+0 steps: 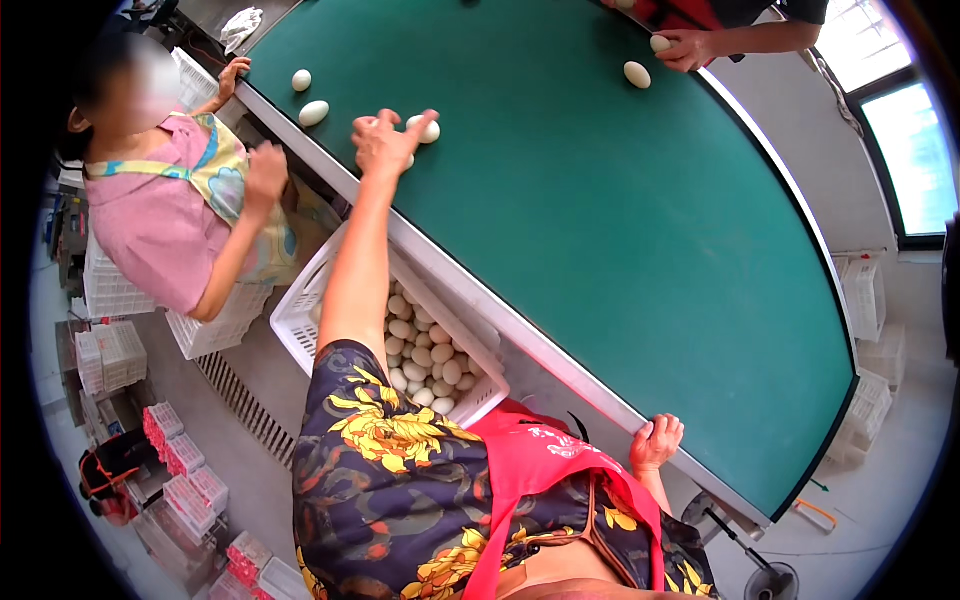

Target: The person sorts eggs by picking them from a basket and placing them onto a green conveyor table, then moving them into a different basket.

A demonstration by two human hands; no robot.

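My left hand [384, 142] reaches over the far left part of a green-topped table [600, 247], fingers apart and bent. A pale egg [429, 130] lies by its thumb, and another egg [409, 161] shows partly beneath the palm. Whether the fingers grip either one is hidden. Beyond, an egg [313, 113] and a smaller-looking egg [301, 80] rest near the table's left end. My right hand [656, 442] curls over the white table edge [555, 352] at the near side. Below my left arm stands a white plastic crate [480, 405] holding many eggs [420, 352].
At the left a person [165, 202] in a patterned apron stands against the table. Across it, another person's hand [686, 51] holds an egg [661, 43], with a loose egg [637, 75] nearby. White crates [112, 356] stand behind; a floor drain grate [247, 409] runs below.
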